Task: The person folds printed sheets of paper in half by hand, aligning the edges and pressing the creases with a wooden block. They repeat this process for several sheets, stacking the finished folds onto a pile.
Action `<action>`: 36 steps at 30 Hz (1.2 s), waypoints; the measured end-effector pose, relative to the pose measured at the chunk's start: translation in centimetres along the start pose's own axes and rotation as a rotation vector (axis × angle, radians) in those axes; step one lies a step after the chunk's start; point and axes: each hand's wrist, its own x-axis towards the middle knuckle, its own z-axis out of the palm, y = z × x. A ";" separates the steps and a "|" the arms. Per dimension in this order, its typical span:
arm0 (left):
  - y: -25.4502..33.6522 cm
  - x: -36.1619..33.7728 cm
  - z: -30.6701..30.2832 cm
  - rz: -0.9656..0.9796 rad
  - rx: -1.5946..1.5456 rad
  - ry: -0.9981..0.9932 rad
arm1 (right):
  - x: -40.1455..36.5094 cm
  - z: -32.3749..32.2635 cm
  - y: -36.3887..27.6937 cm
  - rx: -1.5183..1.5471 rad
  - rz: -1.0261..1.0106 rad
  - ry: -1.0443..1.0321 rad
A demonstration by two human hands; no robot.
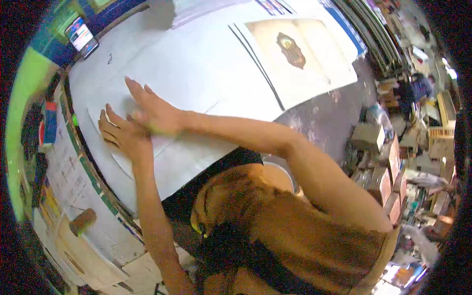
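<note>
My left hand lies on a white paper sheet with its fingers spread. Crossing over beside it, my right hand rests with its fingers stretched out, its thumb side close to or touching the left hand. Slight blur covers the right thumb, and I see nothing held in either hand. A crease or sheet edge runs from under the hands toward the right. The sheet lies on a large stack of white paper that bears a small handwritten mark.
A phone leans at the far left corner. Printed sheets with a brown ornament lie on the right. A wooden cylinder sits on papers at lower left. Cartons and stacked bundles crowd the floor at right; a person is farther off.
</note>
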 end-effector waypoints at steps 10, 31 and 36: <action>1.7 -0.9 2.5 0.198 -0.114 0.075 | 1.9 -4.6 -4.5 0.347 -0.460 0.243; 2.1 -0.3 2.0 0.083 -0.016 -0.093 | -6.2 -10.2 4.9 -0.556 -0.161 0.151; 2.0 -0.4 1.3 0.096 -0.027 -0.089 | -4.0 -10.5 1.3 -0.266 0.194 -0.053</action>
